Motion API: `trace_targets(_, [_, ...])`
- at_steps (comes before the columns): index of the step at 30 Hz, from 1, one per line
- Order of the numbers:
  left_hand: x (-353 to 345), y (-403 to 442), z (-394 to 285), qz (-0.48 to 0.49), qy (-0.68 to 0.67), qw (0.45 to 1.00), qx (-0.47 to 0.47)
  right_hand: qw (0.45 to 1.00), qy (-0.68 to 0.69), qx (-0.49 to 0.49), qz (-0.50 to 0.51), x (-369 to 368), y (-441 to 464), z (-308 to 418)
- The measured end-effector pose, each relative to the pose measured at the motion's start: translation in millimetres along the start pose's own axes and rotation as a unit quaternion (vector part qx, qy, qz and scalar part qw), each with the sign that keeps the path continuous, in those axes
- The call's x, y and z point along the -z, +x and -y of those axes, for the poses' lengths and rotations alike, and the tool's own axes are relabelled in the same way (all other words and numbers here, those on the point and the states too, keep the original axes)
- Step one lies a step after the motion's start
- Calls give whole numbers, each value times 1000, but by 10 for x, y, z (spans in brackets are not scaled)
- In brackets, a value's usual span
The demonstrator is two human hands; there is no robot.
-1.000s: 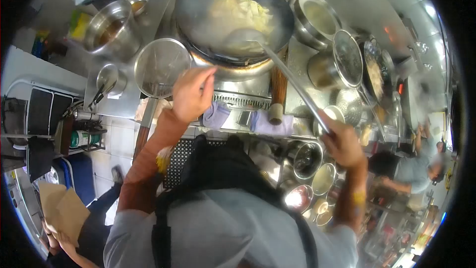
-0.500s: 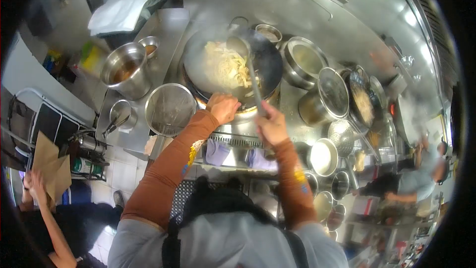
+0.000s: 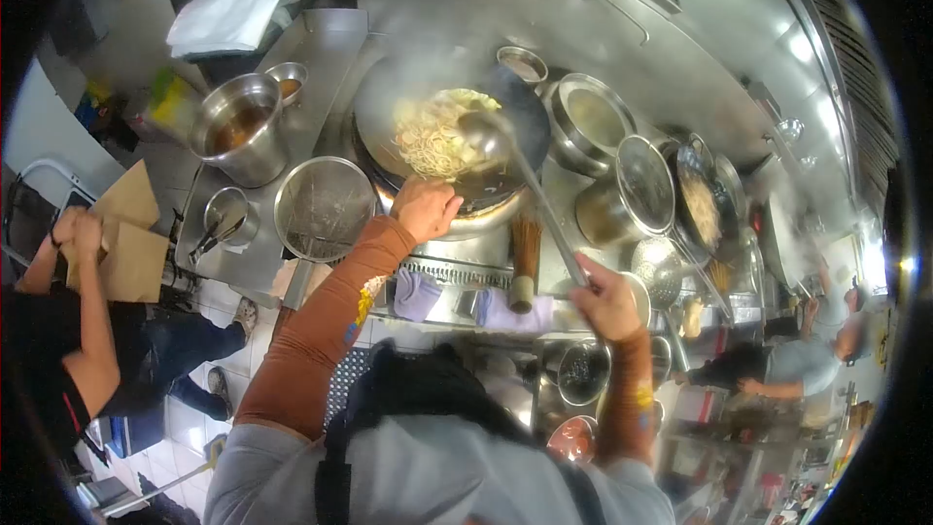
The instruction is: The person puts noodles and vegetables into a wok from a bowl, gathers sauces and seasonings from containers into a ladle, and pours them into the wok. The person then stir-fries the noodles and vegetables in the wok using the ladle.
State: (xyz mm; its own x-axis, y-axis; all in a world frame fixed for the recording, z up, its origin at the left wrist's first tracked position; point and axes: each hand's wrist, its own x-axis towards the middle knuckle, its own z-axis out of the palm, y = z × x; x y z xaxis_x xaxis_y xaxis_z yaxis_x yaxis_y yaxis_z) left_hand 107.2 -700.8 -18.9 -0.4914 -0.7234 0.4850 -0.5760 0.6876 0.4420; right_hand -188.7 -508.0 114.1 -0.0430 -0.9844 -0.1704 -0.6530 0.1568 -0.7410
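A dark wok [image 3: 370, 107] sits on the stove, steaming, with pale noodles [image 3: 432, 141] inside. My left hand [image 3: 426, 208] is closed at the wok's near rim; my fingers cover the exact part they grip. A long-handled ladle [image 3: 556, 216] slants across the wok's right side, its bowl resting against the noodles. Around the lower part of its handle, my right hand [image 3: 608, 301] is closed, well to the right of the wok.
Left of the wok stand a strainer [image 3: 325, 206] and a steel pot of brown liquid [image 3: 240, 143]. A bamboo brush [image 3: 525, 272] and purple cloths [image 3: 416, 294] lie in front. Pots [image 3: 624, 196] crowd the right. A person at left holds a cardboard piece [image 3: 128, 253].
My right hand has moved right and toward me with the ladle, and the ladle's bowl has swung right. The noodles have shifted. The person at left has moved closer with the cardboard.
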Motion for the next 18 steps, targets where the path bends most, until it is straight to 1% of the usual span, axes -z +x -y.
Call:
trace_targets(2, [-28,-23,8,5,29,1000,2,989,138,-26,-55,-256,380,-215])
trace_targets(5, [-24,-5,4,8,32,999,-6,976,196,3,-95,-579,1074,-210])
trace_targets(8, [-137,-13,53,-6,43,999,-26,964,257,1,-68,-856,1607,-285])
trace_targets(9, [-187,-2,79,35,61,998,1,959,276,-18,-55,-934,1640,-176])
trace_targets(10, [-104,45,-7,122,105,986,39,954,294,-38,-36,-967,1575,-70])
trace_targets(11, [-86,14,5,85,87,992,24,963,269,-5,8,-960,1502,-32])
trace_targets(12, [-115,-6,38,45,64,997,14,964,263,17,24,-940,1367,56])
trace_targets(13, [-162,-29,78,4,36,999,0,962,273,12,21,-923,1240,71])
trace_targets(14, [-138,-31,66,12,41,999,6,958,283,-24,21,-854,1087,122])
trace_targets(15, [-96,-18,35,19,41,999,10,958,287,-23,-7,-902,1036,128])
trace_targets(16, [-99,-33,44,-11,19,1000,-5,956,289,-24,-37,-946,965,127])
trace_targets(18, [-61,-27,43,58,60,996,23,949,299,-19,-102,-1085,916,2])
